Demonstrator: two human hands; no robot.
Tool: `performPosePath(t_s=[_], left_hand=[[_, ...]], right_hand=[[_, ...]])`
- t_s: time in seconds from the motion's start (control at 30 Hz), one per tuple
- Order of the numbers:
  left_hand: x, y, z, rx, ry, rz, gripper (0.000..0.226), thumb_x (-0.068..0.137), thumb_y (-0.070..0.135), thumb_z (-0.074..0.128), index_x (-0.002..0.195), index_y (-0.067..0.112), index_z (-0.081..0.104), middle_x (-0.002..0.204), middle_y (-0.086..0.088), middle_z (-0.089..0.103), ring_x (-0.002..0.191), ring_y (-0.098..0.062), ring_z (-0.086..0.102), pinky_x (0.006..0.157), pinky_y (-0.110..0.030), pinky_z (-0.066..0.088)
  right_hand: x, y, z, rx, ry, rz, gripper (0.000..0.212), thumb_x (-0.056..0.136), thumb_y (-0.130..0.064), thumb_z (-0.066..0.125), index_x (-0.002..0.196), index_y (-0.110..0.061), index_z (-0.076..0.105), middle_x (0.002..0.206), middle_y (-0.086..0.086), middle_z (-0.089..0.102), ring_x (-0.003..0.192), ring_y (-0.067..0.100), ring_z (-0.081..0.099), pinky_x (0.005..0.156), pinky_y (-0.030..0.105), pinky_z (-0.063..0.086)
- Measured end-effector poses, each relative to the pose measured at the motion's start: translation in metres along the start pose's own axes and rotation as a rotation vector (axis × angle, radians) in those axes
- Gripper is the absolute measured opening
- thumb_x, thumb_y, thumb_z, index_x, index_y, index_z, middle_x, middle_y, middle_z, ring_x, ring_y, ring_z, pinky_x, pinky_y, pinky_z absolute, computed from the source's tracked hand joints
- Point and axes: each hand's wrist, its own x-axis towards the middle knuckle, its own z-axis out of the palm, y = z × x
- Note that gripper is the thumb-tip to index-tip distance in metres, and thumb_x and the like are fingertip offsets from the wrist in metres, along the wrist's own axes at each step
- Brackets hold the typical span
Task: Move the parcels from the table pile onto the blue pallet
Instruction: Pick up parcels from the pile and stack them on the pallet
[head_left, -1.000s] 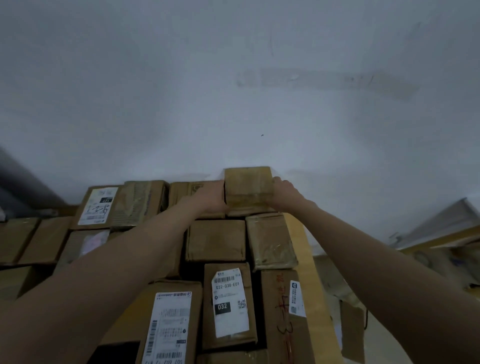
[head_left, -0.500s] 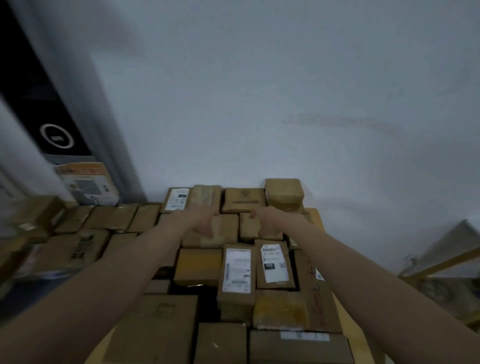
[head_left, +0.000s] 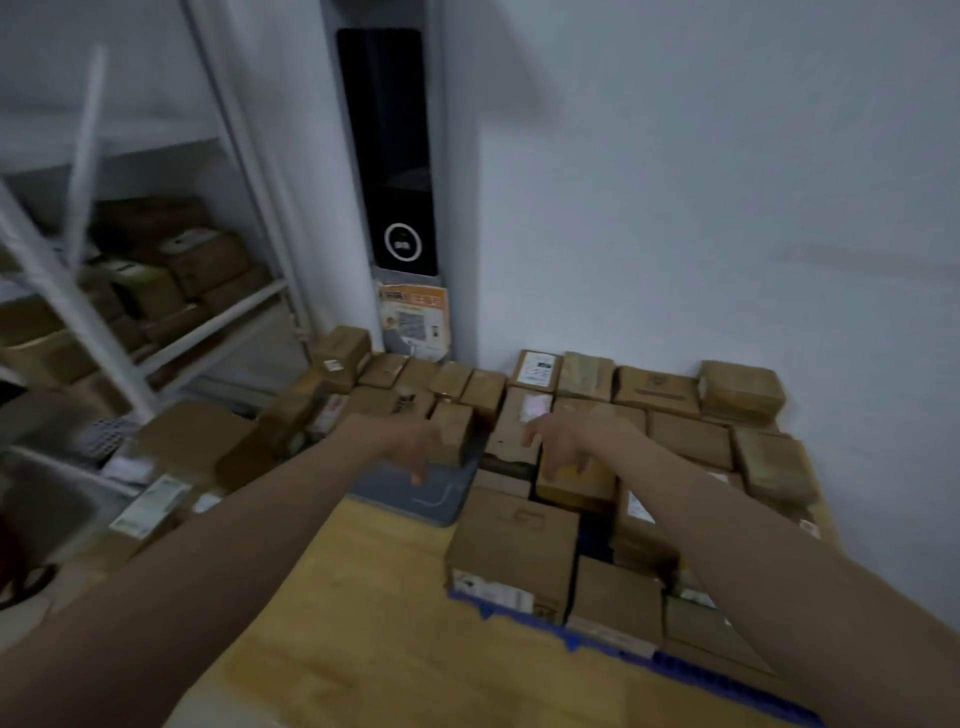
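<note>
Both hands are empty with loose fingers: the left hand (head_left: 413, 449) hangs beside the blue pallet (head_left: 727, 680), and the right hand (head_left: 558, 444) over the parcels (head_left: 691, 439) stacked on it. More parcels (head_left: 384, 387) lie left of the pallet. They are small stiff cartons, probably light — best taken by two opposite sides. The pallet is nearly full; bare wooden surface (head_left: 379, 597) lies open on its left side.

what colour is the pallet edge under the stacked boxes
Blue: the pallet edge shows below the cardboard boxes in the head view.
</note>
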Motion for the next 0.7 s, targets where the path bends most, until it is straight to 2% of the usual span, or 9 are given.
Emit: performPosePath(t_s=[0.07,0.13,0.17,0.27,0.37,0.43,0.5,0.6,0.7], left_hand=[[-0.017,-0.018,0.005,-0.003,0.013,-0.004,0.062,0.087,0.022,0.071,0.142,0.014,0.043,0.141,-0.006,0.046,0.125,-0.028,0.048,0.104,-0.043,0.044],[-0.031,-0.032,0.009,-0.019,0.049,-0.011,0.057,0.088,0.019,0.070,0.139,0.014,0.046,0.143,-0.007,0.045,0.125,-0.026,0.047,0.103,-0.037,0.042],[-0.036,-0.037,0.011,-0.035,0.067,-0.014,0.059,0.089,0.018,0.069,0.141,0.015,0.044,0.144,-0.006,0.044,0.128,-0.025,0.046,0.102,-0.034,0.041],[-0.051,-0.055,0.017,-0.084,0.105,-0.048,0.062,0.090,0.020,0.068,0.145,0.016,0.040,0.146,-0.006,0.043,0.129,-0.024,0.045,0.100,-0.030,0.039],[-0.060,-0.071,0.024,-0.101,0.132,-0.101,0.060,0.091,0.023,0.068,0.143,0.017,0.042,0.145,-0.004,0.044,0.128,-0.023,0.046,0.088,-0.022,0.035],[-0.066,-0.081,0.028,-0.103,0.136,-0.132,0.059,0.090,0.027,0.068,0.142,0.015,0.044,0.144,-0.005,0.046,0.127,-0.022,0.047,0.087,-0.022,0.036],[-0.072,-0.092,0.032,-0.105,0.125,-0.171,0.060,0.090,0.031,0.068,0.142,0.013,0.043,0.141,-0.006,0.048,0.124,-0.023,0.049,0.089,-0.024,0.038],[-0.077,-0.111,0.043,-0.114,0.109,-0.234,0.063,0.088,0.037,0.070,0.142,0.016,0.043,0.141,-0.005,0.048,0.124,-0.023,0.050,0.098,-0.031,0.042],[-0.084,-0.125,0.056,-0.080,0.083,-0.258,0.066,0.089,0.041,0.067,0.145,0.018,0.040,0.146,-0.003,0.044,0.131,-0.024,0.044,0.106,-0.036,0.039]], right_hand=[[0.003,-0.028,0.006,0.006,0.016,-0.046,0.066,0.086,-0.012,0.072,0.142,-0.026,0.042,0.133,0.006,0.048,0.103,0.026,0.053,0.082,0.040,0.059],[0.006,-0.050,0.010,-0.025,0.033,-0.104,0.063,0.085,-0.013,0.073,0.141,-0.021,0.043,0.109,0.002,0.053,0.097,0.023,0.055,0.081,0.040,0.059],[0.008,-0.060,0.012,-0.054,0.037,-0.132,0.063,0.085,-0.015,0.073,0.141,-0.019,0.044,0.110,0.002,0.053,0.098,0.024,0.056,0.082,0.041,0.059],[0.016,-0.084,0.015,-0.103,0.020,-0.190,0.067,0.084,-0.019,0.074,0.143,-0.019,0.042,0.133,0.007,0.047,0.104,0.026,0.055,0.080,0.041,0.060],[0.030,-0.104,0.017,-0.143,-0.004,-0.262,0.067,0.085,-0.024,0.075,0.143,-0.020,0.042,0.134,0.006,0.048,0.102,0.023,0.055,0.076,0.038,0.059],[0.042,-0.116,0.021,-0.138,0.006,-0.303,0.064,0.084,-0.028,0.075,0.140,-0.023,0.044,0.134,0.004,0.049,0.101,0.022,0.056,0.074,0.035,0.059],[0.055,-0.128,0.027,-0.174,0.021,-0.354,0.065,0.083,-0.032,0.076,0.140,-0.024,0.046,0.136,0.002,0.049,0.104,0.021,0.056,0.076,0.032,0.055],[0.074,-0.143,0.039,-0.199,0.000,-0.409,0.067,0.083,-0.036,0.075,0.142,-0.027,0.044,0.143,0.000,0.046,0.117,0.022,0.053,0.087,0.033,0.053],[0.086,-0.156,0.049,-0.171,-0.008,-0.442,0.069,0.080,-0.041,0.077,0.140,-0.029,0.046,0.142,-0.002,0.046,0.115,0.021,0.054,0.087,0.035,0.055]])
